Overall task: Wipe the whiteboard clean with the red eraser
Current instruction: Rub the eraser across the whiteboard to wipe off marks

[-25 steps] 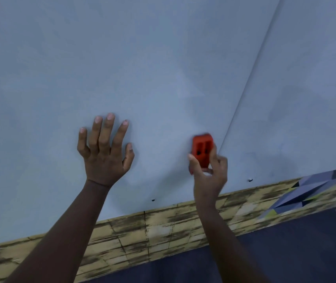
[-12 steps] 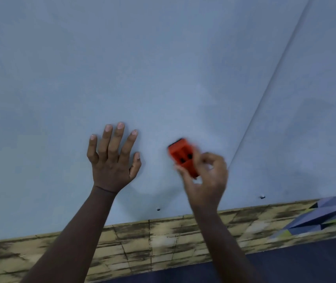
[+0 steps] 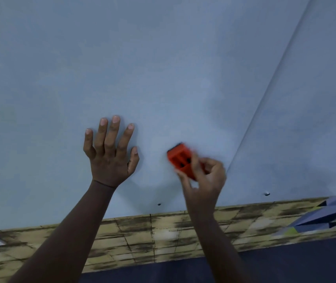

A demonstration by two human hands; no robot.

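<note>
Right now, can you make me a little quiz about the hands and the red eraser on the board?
1. True or false: the left hand lies flat on the whiteboard with its fingers spread.
2. Which hand holds the red eraser? A) left B) right C) both
3. Fill in: under the board's bottom edge runs a yellowish, tile-patterned ____.

Key:
1. True.
2. B: the right hand grips it, and the eraser looks blurred.
3. Strip (a band of wall).
</note>
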